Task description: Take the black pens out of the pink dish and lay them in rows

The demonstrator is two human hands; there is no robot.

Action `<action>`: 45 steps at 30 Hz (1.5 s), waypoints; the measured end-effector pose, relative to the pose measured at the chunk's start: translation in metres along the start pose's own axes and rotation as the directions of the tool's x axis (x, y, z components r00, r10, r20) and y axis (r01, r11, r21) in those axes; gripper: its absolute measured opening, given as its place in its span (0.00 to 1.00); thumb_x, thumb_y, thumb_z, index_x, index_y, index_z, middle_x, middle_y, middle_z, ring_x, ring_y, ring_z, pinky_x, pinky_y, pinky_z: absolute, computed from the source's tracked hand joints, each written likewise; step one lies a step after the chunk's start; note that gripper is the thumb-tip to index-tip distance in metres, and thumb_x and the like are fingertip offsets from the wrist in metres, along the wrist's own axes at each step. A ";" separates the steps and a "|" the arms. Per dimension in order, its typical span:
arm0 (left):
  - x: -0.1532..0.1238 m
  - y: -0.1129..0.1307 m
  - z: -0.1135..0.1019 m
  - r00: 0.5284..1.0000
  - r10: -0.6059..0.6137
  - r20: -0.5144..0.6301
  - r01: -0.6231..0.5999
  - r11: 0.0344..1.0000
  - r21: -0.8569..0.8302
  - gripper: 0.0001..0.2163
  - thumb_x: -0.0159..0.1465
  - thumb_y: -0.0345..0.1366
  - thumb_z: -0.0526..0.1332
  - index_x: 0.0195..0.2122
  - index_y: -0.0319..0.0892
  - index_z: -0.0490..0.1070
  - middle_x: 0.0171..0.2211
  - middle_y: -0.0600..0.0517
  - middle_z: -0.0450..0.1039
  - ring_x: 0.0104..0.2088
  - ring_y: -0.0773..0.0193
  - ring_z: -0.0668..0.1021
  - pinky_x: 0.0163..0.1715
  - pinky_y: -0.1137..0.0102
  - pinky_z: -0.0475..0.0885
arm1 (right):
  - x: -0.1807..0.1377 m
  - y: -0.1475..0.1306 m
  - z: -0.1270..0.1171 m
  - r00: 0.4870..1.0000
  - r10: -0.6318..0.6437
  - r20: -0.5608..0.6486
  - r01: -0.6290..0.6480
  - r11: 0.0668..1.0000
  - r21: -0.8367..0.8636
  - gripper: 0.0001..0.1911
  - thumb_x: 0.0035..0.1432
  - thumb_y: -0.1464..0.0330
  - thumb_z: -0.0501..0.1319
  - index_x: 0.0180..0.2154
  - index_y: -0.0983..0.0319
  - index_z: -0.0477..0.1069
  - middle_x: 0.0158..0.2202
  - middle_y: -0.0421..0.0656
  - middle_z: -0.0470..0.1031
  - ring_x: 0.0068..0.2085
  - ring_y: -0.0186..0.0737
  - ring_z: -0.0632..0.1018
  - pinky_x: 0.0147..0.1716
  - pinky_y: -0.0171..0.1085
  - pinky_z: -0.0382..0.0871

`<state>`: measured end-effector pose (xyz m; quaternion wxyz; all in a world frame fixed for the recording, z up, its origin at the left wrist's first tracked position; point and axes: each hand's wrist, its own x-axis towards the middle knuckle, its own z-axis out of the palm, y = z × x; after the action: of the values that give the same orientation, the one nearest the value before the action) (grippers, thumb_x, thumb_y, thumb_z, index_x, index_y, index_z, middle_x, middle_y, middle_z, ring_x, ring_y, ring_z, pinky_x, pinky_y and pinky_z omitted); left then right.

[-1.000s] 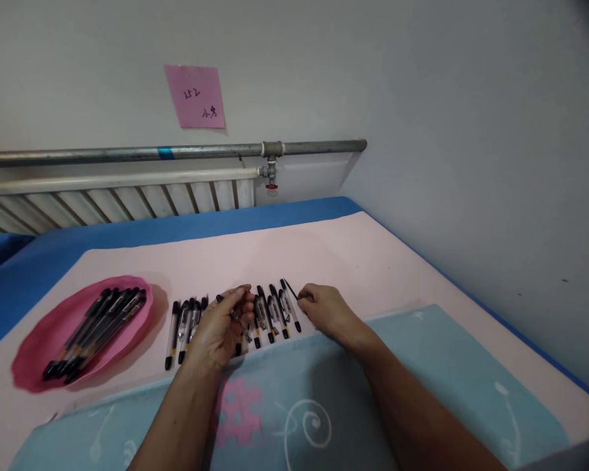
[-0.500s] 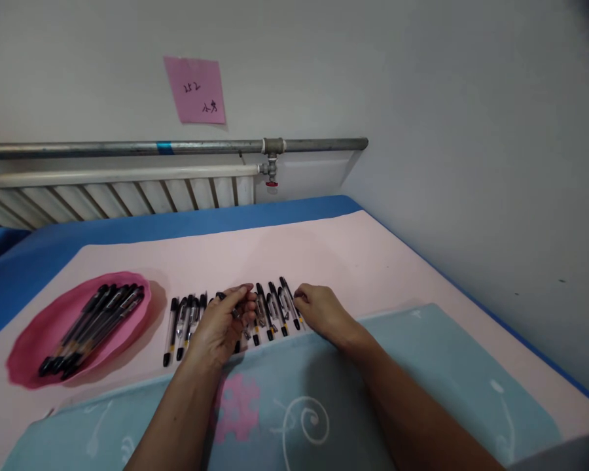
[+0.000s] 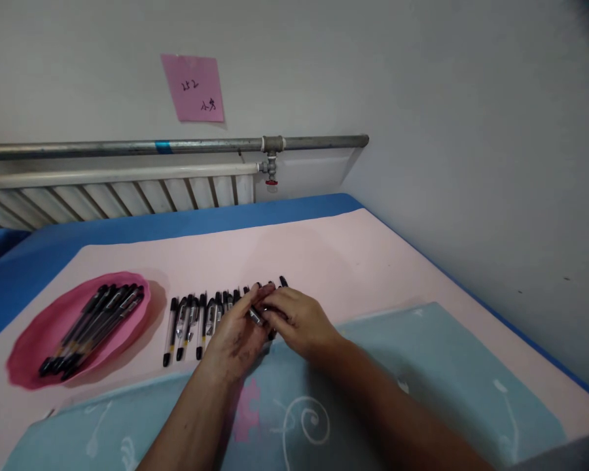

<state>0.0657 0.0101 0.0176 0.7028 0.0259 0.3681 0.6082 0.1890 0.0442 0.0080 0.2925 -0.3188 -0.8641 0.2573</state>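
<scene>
Both hands met over the right end of a row of pens (image 3: pixel 191 320) laid side by side on the pink mat (image 3: pixel 324 255). The left hand (image 3: pixel 235 337) was curled, its thumb and fingers closed on a pen (image 3: pixel 255 316). The right hand (image 3: pixel 298 320) was also closed, pinching the same pen from the right. The pen lay between the two hands, in contact with both. Only a short clear and black stretch of it showed; its ends were hidden by the fingers. It sat just above the rightmost pens of the row.

Both forearms crossed a light blue towel (image 3: pixel 422 366) on the near side. A pink dish (image 3: pixel 24 366) holding a bundle of black pens (image 3: pixel 93 320) stood at the left, apart from the row.
</scene>
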 end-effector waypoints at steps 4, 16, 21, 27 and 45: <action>-0.003 -0.002 0.005 0.999 -0.018 0.032 0.018 1.000 0.000 0.10 0.60 0.35 0.55 0.31 0.36 0.74 0.31 0.47 0.73 0.32 0.67 0.75 0.31 0.74 0.71 | -0.001 -0.001 0.005 0.999 -0.036 0.017 0.037 0.997 -0.065 0.10 0.57 0.74 0.52 0.37 0.62 0.70 0.37 0.44 0.71 0.40 0.36 0.71 0.41 0.34 0.63; 0.000 0.021 -0.017 0.984 0.180 -0.013 -0.170 0.950 0.262 0.08 0.52 0.31 0.64 0.32 0.35 0.69 0.20 0.57 0.62 0.14 0.79 0.58 0.11 0.81 0.51 | 0.001 0.035 -0.029 0.891 0.451 -0.052 -0.451 0.866 -0.216 0.10 0.50 0.76 0.53 0.28 0.62 0.73 0.29 0.41 0.75 0.31 0.34 0.73 0.31 0.31 0.61; 0.001 0.022 -0.018 0.988 0.155 -0.011 -0.146 0.951 0.272 0.08 0.52 0.31 0.64 0.32 0.34 0.69 0.21 0.56 0.62 0.15 0.79 0.59 0.11 0.80 0.52 | 0.001 0.043 -0.035 0.867 0.460 -0.191 -0.492 0.852 -0.180 0.11 0.52 0.74 0.52 0.31 0.62 0.73 0.29 0.41 0.75 0.31 0.35 0.73 0.31 0.31 0.62; 0.000 0.027 -0.020 0.978 0.202 -0.041 -0.181 0.938 0.296 0.07 0.52 0.29 0.63 0.32 0.34 0.70 0.21 0.55 0.63 0.15 0.78 0.60 0.12 0.80 0.53 | -0.004 0.063 -0.055 0.817 0.469 -0.336 -0.553 0.802 -0.224 0.12 0.52 0.74 0.52 0.33 0.62 0.73 0.33 0.43 0.76 0.36 0.37 0.74 0.37 0.34 0.64; 0.003 0.028 -0.023 0.971 0.232 -0.055 -0.204 0.928 0.313 0.08 0.50 0.29 0.64 0.31 0.34 0.70 0.21 0.54 0.64 0.17 0.76 0.63 0.13 0.79 0.55 | 0.028 0.079 -0.032 0.938 0.347 0.015 -0.290 0.807 -0.514 0.11 0.55 0.73 0.51 0.35 0.63 0.72 0.36 0.45 0.73 0.37 0.37 0.71 0.36 0.33 0.59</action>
<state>0.0294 0.0105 0.0129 0.6010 0.1473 0.4840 0.6187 0.2247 0.1248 -0.0102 0.1042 -0.5101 -0.8496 0.0849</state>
